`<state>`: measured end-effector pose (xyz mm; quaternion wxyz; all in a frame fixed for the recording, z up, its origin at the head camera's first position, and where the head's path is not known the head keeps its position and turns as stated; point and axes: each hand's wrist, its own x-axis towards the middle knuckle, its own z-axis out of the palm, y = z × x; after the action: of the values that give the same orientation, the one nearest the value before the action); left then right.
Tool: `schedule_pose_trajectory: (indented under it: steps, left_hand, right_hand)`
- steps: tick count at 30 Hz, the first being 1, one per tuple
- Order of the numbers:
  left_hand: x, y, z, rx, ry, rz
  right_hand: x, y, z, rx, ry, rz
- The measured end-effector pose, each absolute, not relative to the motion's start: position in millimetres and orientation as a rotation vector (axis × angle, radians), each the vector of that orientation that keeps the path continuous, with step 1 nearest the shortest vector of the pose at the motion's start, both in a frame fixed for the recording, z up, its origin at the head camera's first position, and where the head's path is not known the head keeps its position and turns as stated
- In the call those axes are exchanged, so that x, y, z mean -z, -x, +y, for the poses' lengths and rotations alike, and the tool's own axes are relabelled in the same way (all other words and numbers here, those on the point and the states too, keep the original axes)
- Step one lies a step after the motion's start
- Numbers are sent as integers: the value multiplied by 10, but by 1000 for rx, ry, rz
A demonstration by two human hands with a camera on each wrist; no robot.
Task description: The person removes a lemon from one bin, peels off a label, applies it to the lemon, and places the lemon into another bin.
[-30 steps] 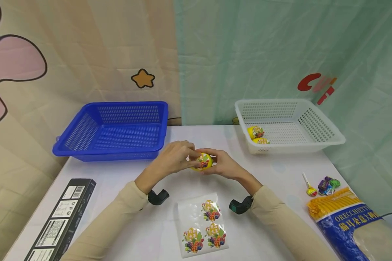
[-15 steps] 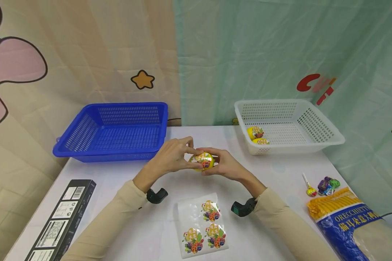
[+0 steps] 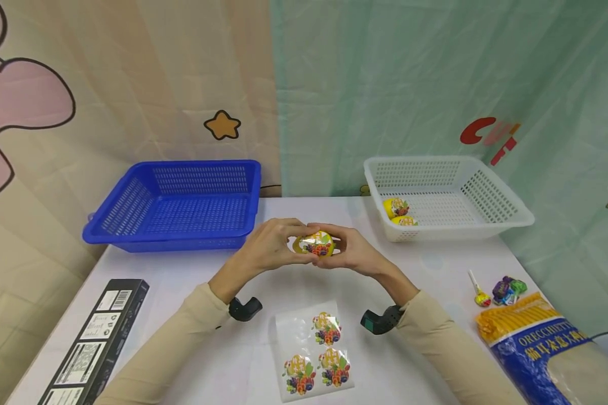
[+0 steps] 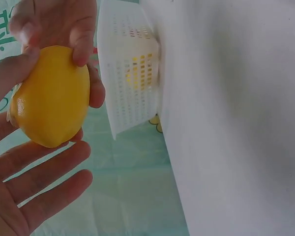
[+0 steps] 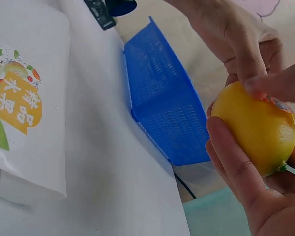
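a yellow lemon [image 3: 316, 244] sat above the middle of the tabletop [image 3: 192, 281], gripped between both hands, with a fruit sticker [image 3: 318, 244] on its upper face. the left hand [image 3: 268, 247] curled its fingers round one end and pressed a fingertip on the sticker's edge; the right hand [image 3: 352, 252] cupped the other end, thumb and fingers wrapped about it. by the look of it the sticker was on and only being smoothed down. two stickered lemons [image 3: 398, 211] already lay in the white basket [image 3: 491, 222], the blue basket [image 3: 132, 230] held none, and the sticker sheet [image 3: 314, 351] kept three stickers. farther out lay a black box [image 3: 93, 340], candies [image 3: 501, 288] and a pasta bag [image 3: 542, 349], before a cartoon-printed cloth backdrop [image 3: 385, 73].
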<state>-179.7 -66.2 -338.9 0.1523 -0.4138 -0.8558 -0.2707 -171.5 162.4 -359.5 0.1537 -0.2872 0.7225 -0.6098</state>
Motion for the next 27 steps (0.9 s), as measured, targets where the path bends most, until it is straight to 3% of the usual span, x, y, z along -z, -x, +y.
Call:
schedule_pose_trajectory:
  steps: [18,27]
  left_hand:
    - [3421,1830,-645,960,1297,-2441]
    - [3357,1802,-647,784,1300,-2514]
  right_hand:
    - [3585,1742,1622,1786,795,2055]
    - [3613,1755,1627,1786,764,2058]
